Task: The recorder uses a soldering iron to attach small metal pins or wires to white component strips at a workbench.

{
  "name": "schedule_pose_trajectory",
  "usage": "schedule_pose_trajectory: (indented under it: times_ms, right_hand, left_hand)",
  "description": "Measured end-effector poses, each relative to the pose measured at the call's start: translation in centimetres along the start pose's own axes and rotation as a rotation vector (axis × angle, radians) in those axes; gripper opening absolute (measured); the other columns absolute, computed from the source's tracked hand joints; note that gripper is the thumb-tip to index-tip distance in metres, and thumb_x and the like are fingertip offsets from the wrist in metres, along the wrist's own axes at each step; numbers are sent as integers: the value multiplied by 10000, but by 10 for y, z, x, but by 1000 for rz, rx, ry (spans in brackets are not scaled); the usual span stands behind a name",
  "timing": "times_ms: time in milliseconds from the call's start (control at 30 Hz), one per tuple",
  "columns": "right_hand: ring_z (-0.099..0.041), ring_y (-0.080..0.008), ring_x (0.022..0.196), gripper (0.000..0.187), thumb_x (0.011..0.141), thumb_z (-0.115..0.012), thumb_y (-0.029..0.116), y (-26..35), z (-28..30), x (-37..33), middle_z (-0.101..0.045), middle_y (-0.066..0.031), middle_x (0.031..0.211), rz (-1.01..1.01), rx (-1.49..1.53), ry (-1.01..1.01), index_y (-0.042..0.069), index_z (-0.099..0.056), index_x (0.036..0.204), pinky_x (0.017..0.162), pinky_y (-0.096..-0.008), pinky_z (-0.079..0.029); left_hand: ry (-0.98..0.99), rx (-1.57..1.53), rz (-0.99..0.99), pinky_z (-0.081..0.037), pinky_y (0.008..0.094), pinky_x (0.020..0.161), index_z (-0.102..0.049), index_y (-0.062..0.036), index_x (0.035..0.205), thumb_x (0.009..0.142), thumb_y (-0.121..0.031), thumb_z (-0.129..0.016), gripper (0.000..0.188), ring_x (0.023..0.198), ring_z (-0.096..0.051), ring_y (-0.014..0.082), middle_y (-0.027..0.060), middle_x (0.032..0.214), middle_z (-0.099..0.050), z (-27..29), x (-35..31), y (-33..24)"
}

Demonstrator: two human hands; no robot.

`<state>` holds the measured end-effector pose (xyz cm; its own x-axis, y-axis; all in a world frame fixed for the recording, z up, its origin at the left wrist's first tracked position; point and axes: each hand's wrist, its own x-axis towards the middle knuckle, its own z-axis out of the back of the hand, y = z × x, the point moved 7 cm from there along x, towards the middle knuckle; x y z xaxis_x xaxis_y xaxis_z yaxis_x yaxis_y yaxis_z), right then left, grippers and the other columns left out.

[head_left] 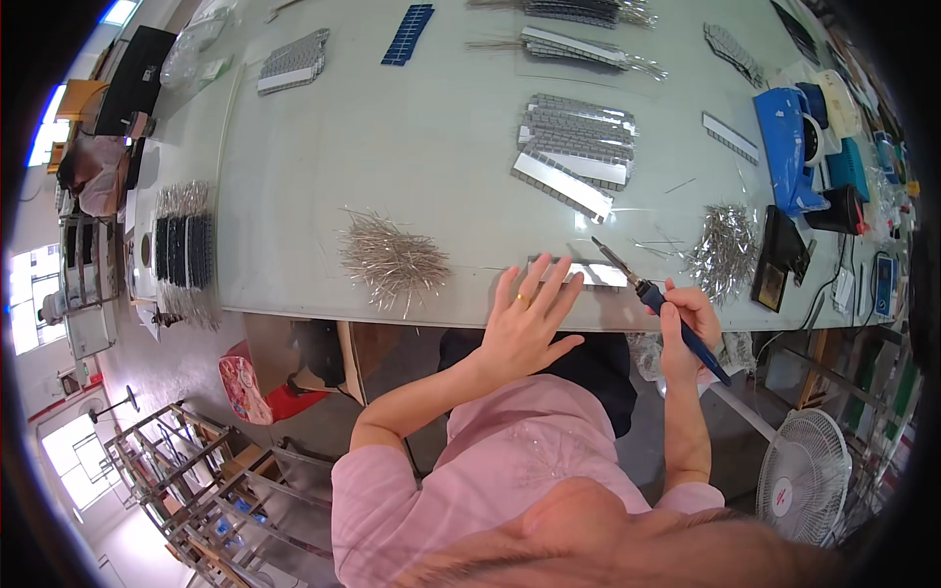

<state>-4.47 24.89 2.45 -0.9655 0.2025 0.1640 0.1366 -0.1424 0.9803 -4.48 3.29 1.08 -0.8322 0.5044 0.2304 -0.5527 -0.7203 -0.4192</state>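
Observation:
My left hand, wearing a ring, lies palm down with its fingers stretched out and spread. Its fingertips rest on a narrow grey-and-white strip near the table's front edge and partly hide it. In my right hand is a soldering iron with a dark blue handle, gripped with the fingers wrapped round it. The iron's tip points up and left, just above the strip's right end; whether it touches cannot be made out. A loose pile of thin silvery wires lies left of my left hand, and another wire pile beyond my right.
Stacked grey strips lie ahead, with bundles of wired strips farther back. On the right stand a blue tape dispenser and a dark tray. Dark wired strips sit far left. A fan stands lower right.

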Motion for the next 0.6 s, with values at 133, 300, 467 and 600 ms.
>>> schedule_pose_trajectory:
  times_ms: [133,300,467,600]
  right_hand:
    - [-639,-128,756,74,870,-641,-10,-8,18,-8,-603,-63,819,-28,-6,-37,-14,-602,933,1077,-428,-430]
    - [-666,-144,734,64,926,-589,-8,-16,32,-13,-588,-53,865,-17,-16,-82,-6,-588,990,1090,-411,-422]
    - [-661,-143,737,66,934,-583,9,-15,37,-8,-593,-54,873,11,-16,-119,-4,-589,999,1093,-410,-418]
    - [-658,-142,753,71,938,-583,20,-21,46,-6,-595,-54,879,2,-11,-157,-6,-585,1004,1092,-410,-420]
  left_hand:
    - [90,112,0,-254,539,1117,-481,-80,1429,802,-531,-695,801,1424,-328,325,138,1518,-400,-14,5,-4]
    - [98,157,-35,-264,526,1114,-492,-74,1415,801,-519,-700,787,1420,-341,321,130,1518,-405,-18,6,-6]
    - [16,272,-199,-279,537,1073,-543,-137,1378,776,-483,-731,719,1365,-440,237,79,1464,-486,-22,-2,-12]
    - [0,322,-258,-244,542,1093,-558,-153,1370,788,-477,-723,686,1362,-449,229,72,1462,-494,-21,-5,-18]
